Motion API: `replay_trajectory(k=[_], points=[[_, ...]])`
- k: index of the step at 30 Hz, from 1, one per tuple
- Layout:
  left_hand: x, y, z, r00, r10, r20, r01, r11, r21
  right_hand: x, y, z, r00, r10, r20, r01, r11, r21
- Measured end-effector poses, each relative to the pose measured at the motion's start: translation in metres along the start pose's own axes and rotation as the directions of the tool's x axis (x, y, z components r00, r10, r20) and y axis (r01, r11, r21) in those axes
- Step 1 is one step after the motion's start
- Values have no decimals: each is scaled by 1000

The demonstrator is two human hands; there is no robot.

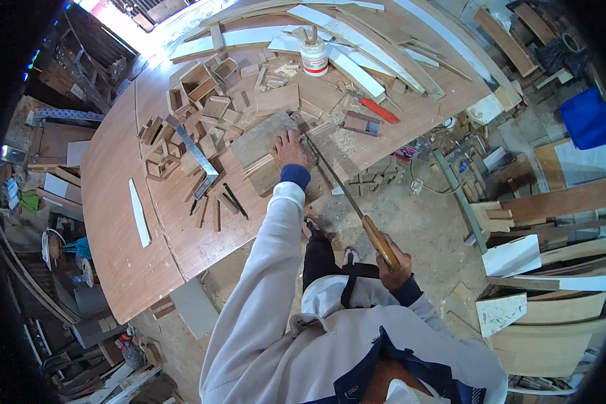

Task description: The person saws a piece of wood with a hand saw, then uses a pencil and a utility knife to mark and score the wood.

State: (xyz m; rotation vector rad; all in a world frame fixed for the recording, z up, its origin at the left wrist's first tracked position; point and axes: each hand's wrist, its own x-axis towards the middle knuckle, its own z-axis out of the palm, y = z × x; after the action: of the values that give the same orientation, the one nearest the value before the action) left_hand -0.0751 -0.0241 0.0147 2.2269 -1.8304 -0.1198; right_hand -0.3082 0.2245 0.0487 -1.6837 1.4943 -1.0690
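My right hand point(395, 264) is wrapped around the wooden handle of a hand saw point(341, 183). The saw's long narrow blade slants up to the table edge, its far end right beside my left hand. My left hand point(290, 149) presses down over thin wooden strips point(260, 165), fingers curled on them. Beneath the strips is a flat wooden board point(246, 149) on the table. The strips stick out on both sides of the hand, with their right ends by the blade. Left of the board lie a metal try square point(198, 153) and a dark pencil-like stick point(236, 200).
Small open wooden boxes point(198, 84) and offcuts crowd the table point(114, 236). A white glue jar point(314, 59) stands farther back, near long white-faced boards point(353, 73). A red-handled tool point(380, 110) lies toward the right edge. Lumber point(552, 310) is stacked on the floor at right.
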Motion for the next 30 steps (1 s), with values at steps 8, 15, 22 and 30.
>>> replay_trajectory(k=[8,15,22,30], points=[[7,-4,15,1000,8,-30,-8,1000,8,62,10,43,988,149,42,-153,981,118],[2,-2,3,1000,18,-20,-18,1000,-8,-2,6,2,997,65,35,-64,998,-19],[2,-1,6,997,40,-70,-41,999,-19,72,6,47,999,47,-1,-47,993,104],[5,-2,10,997,22,-77,-24,999,-24,1,0,3,998,-47,-37,46,998,-39]])
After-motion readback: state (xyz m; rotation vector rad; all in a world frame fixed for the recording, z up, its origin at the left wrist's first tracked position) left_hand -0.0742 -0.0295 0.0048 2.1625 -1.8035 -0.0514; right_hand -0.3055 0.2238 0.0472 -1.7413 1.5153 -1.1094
